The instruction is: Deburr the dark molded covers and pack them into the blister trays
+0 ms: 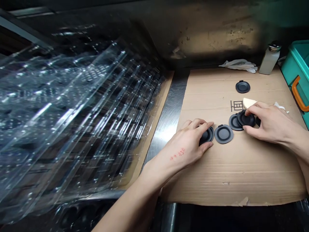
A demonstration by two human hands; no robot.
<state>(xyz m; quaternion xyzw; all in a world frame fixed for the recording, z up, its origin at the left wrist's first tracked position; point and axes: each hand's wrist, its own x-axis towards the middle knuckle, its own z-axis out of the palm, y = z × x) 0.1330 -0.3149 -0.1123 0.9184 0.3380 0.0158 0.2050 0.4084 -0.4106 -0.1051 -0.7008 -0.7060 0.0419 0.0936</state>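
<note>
Several round black rubber caps lie on a sheet of cardboard [241, 167]. My left hand [190, 143] curls around one or two stacked black caps [208, 134], fingers closed on them. Right beside it a single cap [224, 134] lies flat with its small tab up. My right hand [267, 124] pinches another black cap [246, 119], tilted over a cap [234, 122] resting on the cardboard. One more cap [242, 87] sits alone farther back. A pale sponge-like piece [248, 102] shows just behind my right hand.
A tall stack of clear plastic blister trays [72, 122] fills the left side. At the back lie white gloves [238, 64] and a small pump bottle [269, 59]. A teal bin [298, 69] with an orange handle stands at the right edge. A metal strip [166, 122] separates trays and cardboard.
</note>
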